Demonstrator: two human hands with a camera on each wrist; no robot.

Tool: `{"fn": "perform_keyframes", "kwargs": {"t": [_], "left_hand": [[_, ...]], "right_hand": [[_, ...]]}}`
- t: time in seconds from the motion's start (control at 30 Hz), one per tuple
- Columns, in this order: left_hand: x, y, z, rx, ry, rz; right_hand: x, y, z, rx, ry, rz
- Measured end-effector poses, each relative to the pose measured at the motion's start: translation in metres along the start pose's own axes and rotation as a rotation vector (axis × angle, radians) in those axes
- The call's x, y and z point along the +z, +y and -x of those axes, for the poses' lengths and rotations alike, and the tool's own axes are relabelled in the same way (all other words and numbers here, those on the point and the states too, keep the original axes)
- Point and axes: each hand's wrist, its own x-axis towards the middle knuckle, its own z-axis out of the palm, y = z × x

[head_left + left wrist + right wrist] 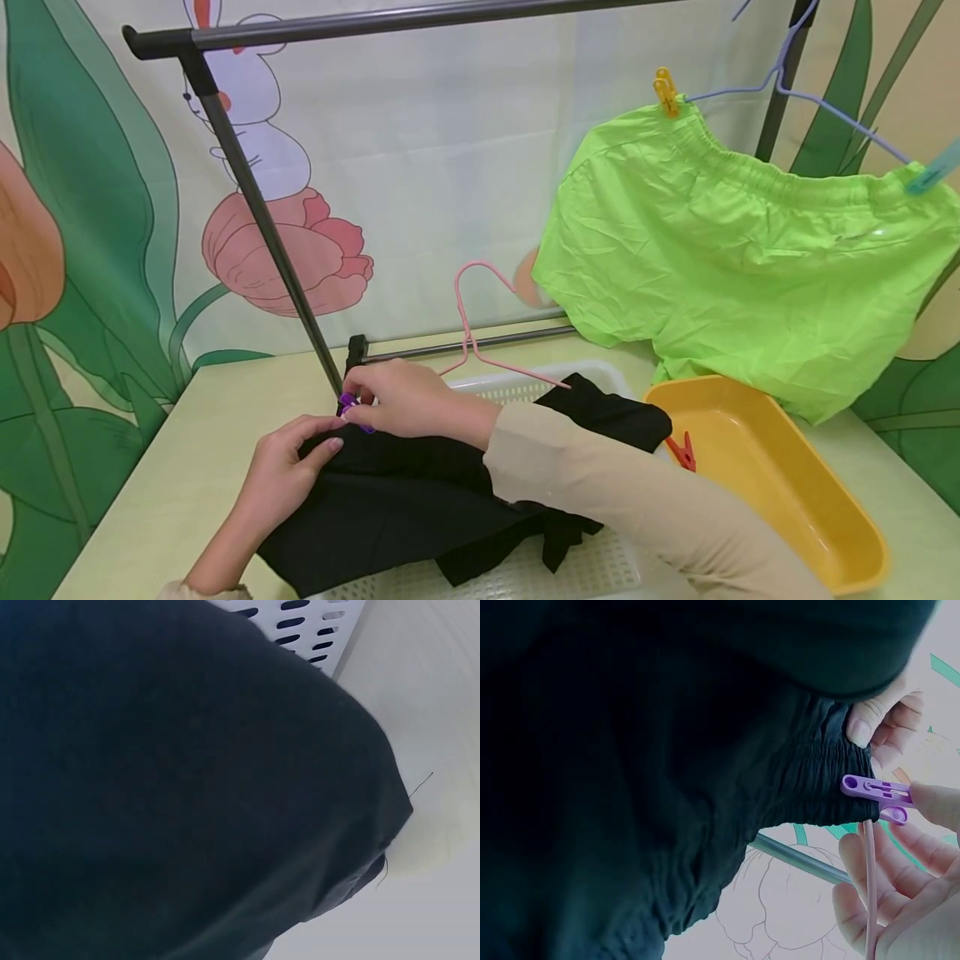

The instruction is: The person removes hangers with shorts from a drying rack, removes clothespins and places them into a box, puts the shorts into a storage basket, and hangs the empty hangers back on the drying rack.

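Note:
A black garment with a gathered elastic waistband is spread in front of me, draped over a white basket. My left hand pinches the waistband near its left corner between thumb and fingers. Right beside it, my right hand pinches a purple clothespin, whose jaws sit over the waistband's edge. A pink hanger stands behind the garment, its hook up; in the right wrist view its arm reaches the pinned corner. Black cloth fills most of the left wrist view and hides the left hand there.
Under the garment is a white perforated basket. To the right stands a yellow tray, a red clothespin at its left edge. Bright green shorts hang above on a blue hanger. A dark rack bar spans the top.

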Motion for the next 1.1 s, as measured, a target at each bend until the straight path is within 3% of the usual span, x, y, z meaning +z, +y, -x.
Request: {"fn": "perform_keyframes", "kwargs": {"t": [0.23, 0.6, 0.87, 1.1], "left_hand": [[0.0012, -0.0004, 0.0004, 0.012, 0.003, -0.012], [0.0003, 0.0010, 0.0013, 0.007, 0.000, -0.009], [-0.0011, 0.0018, 0.0020, -0.003, -0.002, -0.011], [-0.0016, 0.0020, 0.0023, 0.004, 0.011, -0.031]], "right_hand": [[0.0006, 0.0010, -0.0007, 0.014, 0.003, -0.072], [0.0015, 0.0017, 0.0009, -0.002, 0.045, -0.058], [0.0032, 0.0033, 0.0042, -0.052, 0.130, -0.052], [0.0041, 0.0052, 0.0071, -0.087, 0.226, -0.132]]}}
